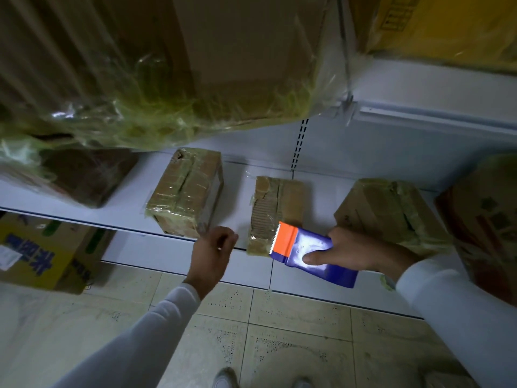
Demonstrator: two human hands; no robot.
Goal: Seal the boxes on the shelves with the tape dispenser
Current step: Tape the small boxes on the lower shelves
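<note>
My right hand [355,254] grips a blue tape dispenser [310,252] with an orange toothed front end, which lies against the near end of a small taped cardboard box [275,208] on the white shelf [123,214]. My left hand [214,247] hovers at the shelf's front edge with curled fingers holding nothing, between that box and a larger taped box [186,191] to its left. Another taped box [391,214] stands to the right, behind my right hand.
A big plastic-wrapped carton [173,65] overhangs from the shelf above. A dark wrapped box [84,175] sits far left on the shelf and a red-printed carton [486,219] far right. A yellow box [42,253] stands on the tiled floor [279,331] below.
</note>
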